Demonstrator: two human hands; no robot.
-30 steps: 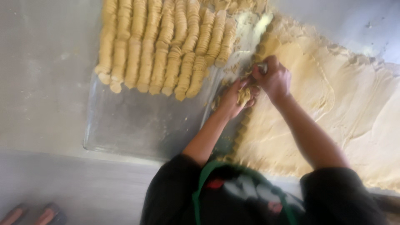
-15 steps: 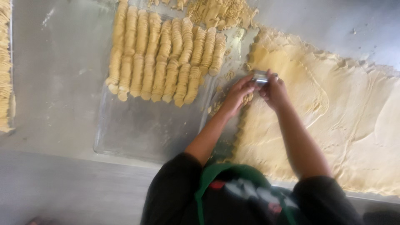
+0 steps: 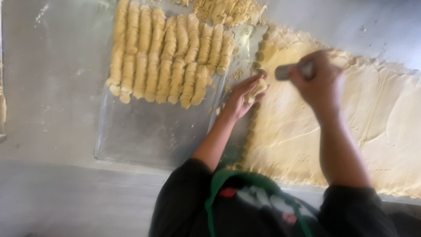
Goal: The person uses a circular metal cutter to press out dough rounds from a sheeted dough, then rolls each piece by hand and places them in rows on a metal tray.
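A wide sheet of pale yellow rolled dough (image 3: 351,123) covers the right side of the metal table. My right hand (image 3: 320,81) hovers over its upper left part, shut on a small round metal cutter (image 3: 293,71). My left hand (image 3: 243,98) lies at the sheet's scalloped left edge and holds a small stack of cut dough rounds (image 3: 256,90). To the left, a flat metal tray (image 3: 149,136) carries several rows of cut dough rounds (image 3: 171,57) stacked on edge.
Dough scraps (image 3: 228,11) are piled at the tray's far end. The steel table (image 3: 52,87) runs to the left, with another tray edge at the far left. My dark sleeves and green apron straps fill the bottom.
My hands have parted: the right one with the cutter moved right over the dough sheet, while the left stays at the sheet's edge with rounds. The camera view shifted.
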